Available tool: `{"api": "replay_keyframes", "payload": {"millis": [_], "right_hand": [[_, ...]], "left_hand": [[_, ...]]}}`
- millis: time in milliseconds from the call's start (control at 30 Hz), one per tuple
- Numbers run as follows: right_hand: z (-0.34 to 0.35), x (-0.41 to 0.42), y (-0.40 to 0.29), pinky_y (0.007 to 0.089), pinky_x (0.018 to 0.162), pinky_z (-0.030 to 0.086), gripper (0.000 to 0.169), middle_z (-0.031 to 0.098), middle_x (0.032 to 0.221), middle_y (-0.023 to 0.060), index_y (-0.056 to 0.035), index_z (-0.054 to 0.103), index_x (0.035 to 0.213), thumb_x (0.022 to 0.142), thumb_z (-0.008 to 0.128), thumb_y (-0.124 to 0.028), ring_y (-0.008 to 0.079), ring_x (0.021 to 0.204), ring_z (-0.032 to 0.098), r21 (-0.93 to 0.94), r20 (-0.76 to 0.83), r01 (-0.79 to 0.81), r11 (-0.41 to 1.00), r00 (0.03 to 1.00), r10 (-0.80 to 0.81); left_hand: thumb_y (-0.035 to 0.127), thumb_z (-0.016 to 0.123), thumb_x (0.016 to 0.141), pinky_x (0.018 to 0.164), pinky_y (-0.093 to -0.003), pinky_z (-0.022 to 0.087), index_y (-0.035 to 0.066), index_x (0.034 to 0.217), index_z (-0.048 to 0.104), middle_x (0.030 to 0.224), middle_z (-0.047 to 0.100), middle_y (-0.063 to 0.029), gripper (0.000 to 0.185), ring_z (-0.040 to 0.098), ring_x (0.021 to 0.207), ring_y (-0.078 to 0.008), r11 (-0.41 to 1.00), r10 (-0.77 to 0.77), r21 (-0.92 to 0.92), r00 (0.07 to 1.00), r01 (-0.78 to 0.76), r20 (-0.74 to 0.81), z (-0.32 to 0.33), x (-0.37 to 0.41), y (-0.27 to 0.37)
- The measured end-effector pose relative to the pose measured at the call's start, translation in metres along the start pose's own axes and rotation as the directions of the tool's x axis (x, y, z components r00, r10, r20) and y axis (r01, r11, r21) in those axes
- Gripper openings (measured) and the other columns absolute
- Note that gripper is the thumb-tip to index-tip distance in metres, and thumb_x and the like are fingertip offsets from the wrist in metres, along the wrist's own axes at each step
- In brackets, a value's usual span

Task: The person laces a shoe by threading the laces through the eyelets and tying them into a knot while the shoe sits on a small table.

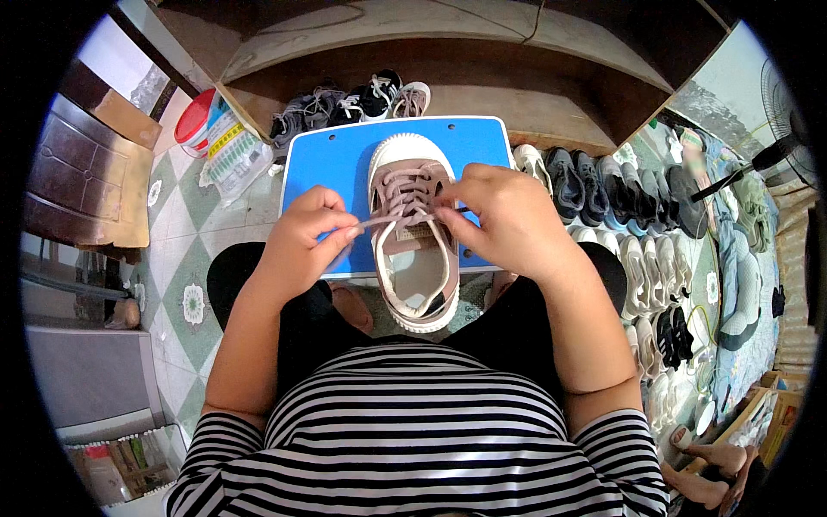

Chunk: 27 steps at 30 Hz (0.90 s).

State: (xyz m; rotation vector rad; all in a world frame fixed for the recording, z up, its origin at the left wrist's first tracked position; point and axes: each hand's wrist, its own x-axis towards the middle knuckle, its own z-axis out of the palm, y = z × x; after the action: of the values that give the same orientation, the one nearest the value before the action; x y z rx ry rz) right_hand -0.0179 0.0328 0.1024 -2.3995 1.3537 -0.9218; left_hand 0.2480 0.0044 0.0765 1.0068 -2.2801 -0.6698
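Note:
A brown sneaker with a white rubber toe and sole lies on a small blue board, its toe pointing away from me and its heel past the near edge. Crossed laces run up its front to a knot or crossing at the top of the tongue. My left hand pinches one lace end between thumb and forefinger, drawn out to the left. On the other side, my right hand has its thumb and fingers at the lace by the eyelets; its fingertips partly hide what they grip.
Sneakers, one brown, stand beyond the board before a wooden shelf. Rows of shoes line the tiled floor at right. A red-lidded bucket is at left, a fan at right. Another person's legs show lower right.

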Motion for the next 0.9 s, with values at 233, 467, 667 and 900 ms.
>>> {"api": "replay_keyframes", "payload": {"millis": [233,467,667,900], "right_hand": [[-0.006,0.001,0.019,0.0365,0.067,0.046,0.016,0.059,0.079,0.0121,-0.0024,0.059,0.077,0.077,0.067,-0.017,0.0292,0.074,0.057,0.279,0.214,-0.023,0.96,0.976,-0.039],[0.001,0.0,0.018,0.0325,0.066,0.045,0.024,0.058,0.078,0.0086,-0.0003,0.06,0.079,0.08,0.068,-0.023,0.0221,0.072,0.056,0.305,0.388,-0.08,0.949,0.92,-0.047],[0.004,0.001,0.022,0.027,0.072,0.044,0.021,0.06,0.086,0.0039,-0.0017,0.063,0.083,0.085,0.064,-0.022,0.012,0.079,0.055,0.742,0.32,-0.316,0.591,0.942,0.103],[0.025,0.01,0.011,0.0196,0.062,0.039,0.024,0.064,0.091,0.0037,-0.0031,0.066,0.096,0.087,0.061,-0.025,0.0075,0.076,0.054,0.926,0.338,-0.368,0.08,0.907,0.252]], "left_hand": [[0.012,0.056,0.086,0.08,-0.0288,0.042,0.001,0.086,0.061,0.105,0.057,-0.0097,0.012,0.053,0.087,-0.0164,0.645,-0.353,-0.672,0.922,0.364,0.16,-0.004,-0.003,0.009],[0.014,0.054,0.089,0.089,-0.0345,0.043,-0.003,0.094,0.06,0.112,0.056,-0.0185,0.019,0.055,0.1,-0.0236,0.564,-0.316,-0.759,0.934,0.326,0.166,0.002,-0.008,0.003],[0.011,0.048,0.093,0.089,-0.0311,0.043,-0.003,0.097,0.059,0.114,0.058,-0.0179,0.018,0.056,0.097,-0.0203,0.14,-0.268,-0.974,0.954,0.18,0.137,0.013,0.006,0.026],[0.015,0.048,0.095,0.086,-0.0306,0.044,0.0,0.099,0.059,0.099,0.062,-0.0131,0.019,0.058,0.088,-0.0174,0.091,-0.249,-0.991,0.966,0.097,0.072,0.037,0.018,0.002]]}}
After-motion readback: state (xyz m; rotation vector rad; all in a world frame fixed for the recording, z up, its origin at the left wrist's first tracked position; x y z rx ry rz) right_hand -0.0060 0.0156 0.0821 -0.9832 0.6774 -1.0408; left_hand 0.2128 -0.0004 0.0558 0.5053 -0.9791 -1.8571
